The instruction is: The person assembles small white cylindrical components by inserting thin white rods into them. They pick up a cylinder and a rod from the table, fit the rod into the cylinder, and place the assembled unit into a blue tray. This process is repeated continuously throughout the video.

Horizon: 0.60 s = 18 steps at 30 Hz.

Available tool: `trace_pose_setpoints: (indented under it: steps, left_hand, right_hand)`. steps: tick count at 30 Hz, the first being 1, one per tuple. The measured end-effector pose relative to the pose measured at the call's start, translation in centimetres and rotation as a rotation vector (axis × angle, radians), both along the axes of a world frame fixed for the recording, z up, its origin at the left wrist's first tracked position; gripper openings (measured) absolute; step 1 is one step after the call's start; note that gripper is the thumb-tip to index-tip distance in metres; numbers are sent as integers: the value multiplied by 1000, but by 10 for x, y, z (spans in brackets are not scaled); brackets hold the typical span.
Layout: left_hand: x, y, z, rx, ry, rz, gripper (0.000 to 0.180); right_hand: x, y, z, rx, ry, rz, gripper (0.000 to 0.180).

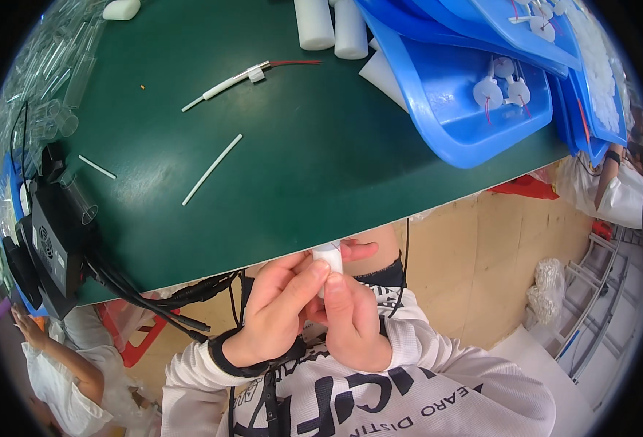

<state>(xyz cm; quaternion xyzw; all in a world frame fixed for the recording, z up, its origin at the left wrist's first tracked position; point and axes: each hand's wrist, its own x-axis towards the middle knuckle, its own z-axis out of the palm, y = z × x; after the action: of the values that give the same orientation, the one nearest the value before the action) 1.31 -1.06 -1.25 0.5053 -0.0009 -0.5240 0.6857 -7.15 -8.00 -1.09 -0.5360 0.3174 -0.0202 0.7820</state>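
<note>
White piece (328, 259): a short, pale cylinder in front of the person's chest, just beyond the near table edge as seen from above, held in the air by both hands.
Left hand (279, 295): narrow, its thumb pressed on the piece from the left.
Right hand (354, 320): narrow too, its thumb set low on the piece; one finger, whose I cannot tell, sticks out to the right behind it.
Handling: the grip looks like a fine two-thumb pinch; it is probably best done with light, even pressure, thumbs opposed, wrists steady, and the upper end left uncovered so that it can be seen.
Long axis: runs up and down the view, from body to table, leaning slightly; the upper end points to the table, the lower end sinks between the thumbs. What the upper end holds is too small to tell.
Table (285, 189): green, with a long rod (212, 169) slanting up to the right and a short rod (97, 167) slanting down to the right.
Wired stick (227, 85): farther off, its red wires trailing right.
Blue tray (449, 149): far right, holding white discs (488, 94) with red wires.
</note>
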Motion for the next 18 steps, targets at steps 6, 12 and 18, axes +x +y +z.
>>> trace_pose_setpoints:
  steps: [6,12,18]
  left_hand:
    - [1,1,-1,9,56,-8,40]
    - [5,1,5,52,92,-27,38]
    - [-7,4,-23,-129,-26,32,39]
  right_hand:
    - [-1,-8,3,-6,49,70,37]
    - [-5,-7,-11,109,-52,11,34]
    - [-6,-35,-16,-211,-43,246,28]
